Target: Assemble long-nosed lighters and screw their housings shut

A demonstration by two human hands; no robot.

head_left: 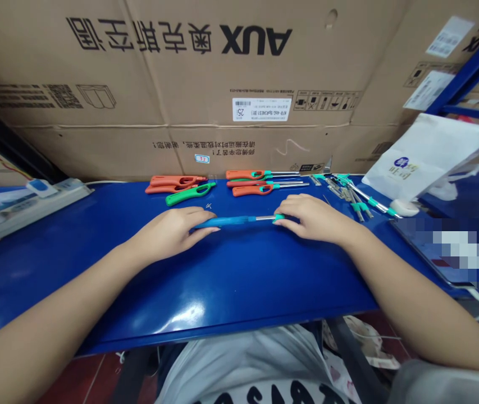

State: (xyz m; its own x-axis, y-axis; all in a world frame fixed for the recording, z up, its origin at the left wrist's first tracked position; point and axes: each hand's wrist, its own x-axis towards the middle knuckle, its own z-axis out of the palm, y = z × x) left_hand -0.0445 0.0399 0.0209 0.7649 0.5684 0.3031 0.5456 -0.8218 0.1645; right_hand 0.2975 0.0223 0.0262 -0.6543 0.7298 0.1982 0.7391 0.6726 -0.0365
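Observation:
Between my two hands a blue gas lighter [233, 221] is held level above the blue table. My left hand [176, 229] is closed round its handle end, which the fingers partly hide. At the other end, my right hand [306, 216] pinches the teal piece at the tip of the metal tube. Beyond the hands lie several orange lighters [245, 175] with metal tubes. Further left, orange lighter handles [172, 183] rest beside a green handle [188, 194], with no long tubes showing on them.
Loose metal tubes with teal ends [359, 202] lie in a pile at the right. Near them are a white paper bag [424, 157] and a tablet-like device [428, 252], partly blurred. A plastic bin [24, 207] stands at the left. Behind everything rises a large cardboard sheet [197, 84].

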